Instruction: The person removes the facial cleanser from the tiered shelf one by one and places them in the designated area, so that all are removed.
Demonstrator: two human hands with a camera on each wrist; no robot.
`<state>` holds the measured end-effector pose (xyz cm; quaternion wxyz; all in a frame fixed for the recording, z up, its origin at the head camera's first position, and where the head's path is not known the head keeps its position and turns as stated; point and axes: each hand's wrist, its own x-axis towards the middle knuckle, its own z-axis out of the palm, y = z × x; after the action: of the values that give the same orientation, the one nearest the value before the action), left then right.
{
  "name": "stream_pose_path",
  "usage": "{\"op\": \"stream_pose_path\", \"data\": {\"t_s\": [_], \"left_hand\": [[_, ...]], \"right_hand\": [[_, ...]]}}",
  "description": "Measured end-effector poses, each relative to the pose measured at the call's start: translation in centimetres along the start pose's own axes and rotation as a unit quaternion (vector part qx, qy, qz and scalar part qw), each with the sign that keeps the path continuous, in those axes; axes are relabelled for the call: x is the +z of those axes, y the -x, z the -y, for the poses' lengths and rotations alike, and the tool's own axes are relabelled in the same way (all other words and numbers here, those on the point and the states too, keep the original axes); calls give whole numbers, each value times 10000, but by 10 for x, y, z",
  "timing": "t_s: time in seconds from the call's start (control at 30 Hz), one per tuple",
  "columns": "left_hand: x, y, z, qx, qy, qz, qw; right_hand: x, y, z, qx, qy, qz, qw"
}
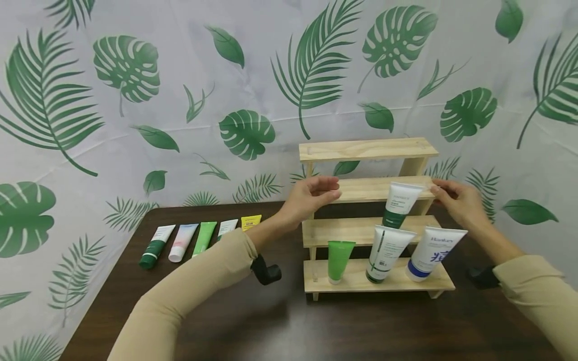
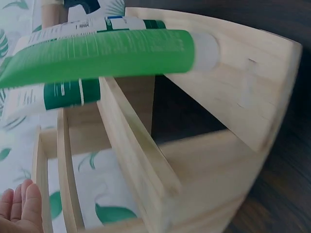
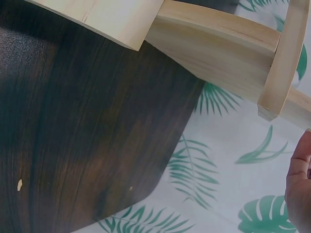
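A tiered wooden display rack (image 1: 361, 225) stands on the table. Beside the left end of its second-highest shelf is my left hand (image 1: 311, 198), fingers extended and holding nothing; the left wrist view shows the same hand (image 2: 22, 208) next to the frame. At that shelf's right end, the fingertips of my right hand (image 1: 460, 200) are right at the edge. A white and dark green tube (image 1: 401, 200) stands on the rack's third level. Along the bottom shelf stand a small green tube (image 1: 338, 260), a white tube with green print (image 1: 387, 253) and a white-and-blue tube (image 1: 433, 253).
Several tubes lie in a row on the table's left side, among them a green-capped white tube (image 1: 156, 245), a pink-and-blue tube (image 1: 182, 242) and a yellow tube (image 1: 250, 222). Behind the dark table (image 1: 253, 331) hangs a leaf-patterned cloth (image 1: 180, 75).
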<state>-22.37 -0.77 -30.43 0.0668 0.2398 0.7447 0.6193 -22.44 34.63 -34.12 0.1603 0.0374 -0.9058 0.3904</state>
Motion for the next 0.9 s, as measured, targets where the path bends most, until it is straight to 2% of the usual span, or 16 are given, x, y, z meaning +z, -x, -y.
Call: {"op": "stream_pose_path", "data": {"t_s": [0.2,0.53,0.9], "left_hand": [[22,-14,-2,-81,8,238,9997],[47,-31,-2,-210,199,551,9981],[71,-43,-3,-36,478,772,9959]], "right_hand": [[1,0,0,30,-34,43,10000],[0,0,1,80,-75,80,9999],[-1,2,1,65,-128,48,9999]]}}
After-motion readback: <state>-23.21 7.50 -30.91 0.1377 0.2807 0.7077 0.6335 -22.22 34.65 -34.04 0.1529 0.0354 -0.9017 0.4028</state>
